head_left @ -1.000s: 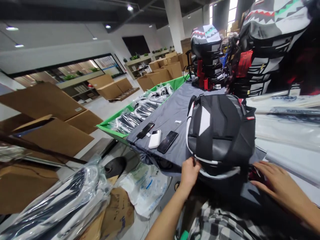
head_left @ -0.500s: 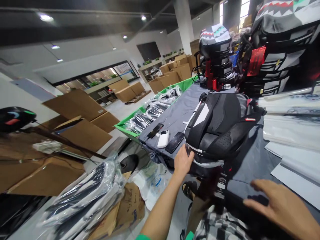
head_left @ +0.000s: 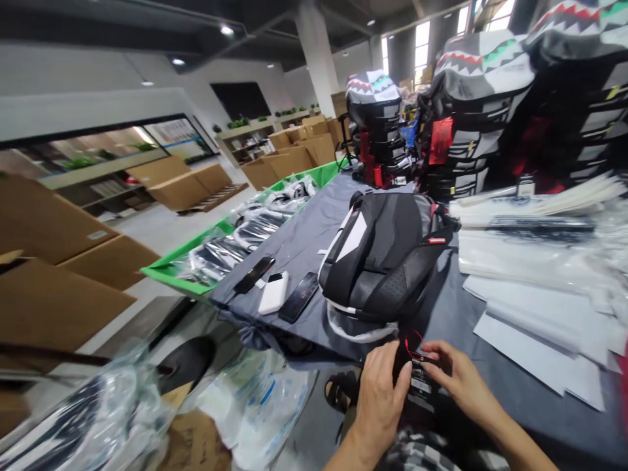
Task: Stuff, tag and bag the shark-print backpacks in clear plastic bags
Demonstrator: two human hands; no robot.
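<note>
A black and grey backpack (head_left: 387, 255) lies on the grey-covered table, straps up. At the table's front edge, just below the bag, a black tag with white print (head_left: 420, 383) and a thin red cord (head_left: 411, 350) sits between my hands. My left hand (head_left: 380, 392) has its fingers and thumb curled about the tag's left side. From the right, my right hand (head_left: 456, 376) pinches the tag's upper end near the cord. Dark material around the tag blends with it, so its full outline is hard to make out.
Left of the bag lie a white power bank (head_left: 273, 293) and two black phones, one a dark phone (head_left: 298, 297). Clear plastic bags (head_left: 515, 252) and white sheets (head_left: 544, 327) lie right. Stacked backpacks (head_left: 471, 124) stand behind. A green bin (head_left: 181, 271) adjoins the table's left side.
My left hand has left the backpack's lower corner and moved to the black tag. My right hand has come in from the right to the same tag. The view has swung right.
</note>
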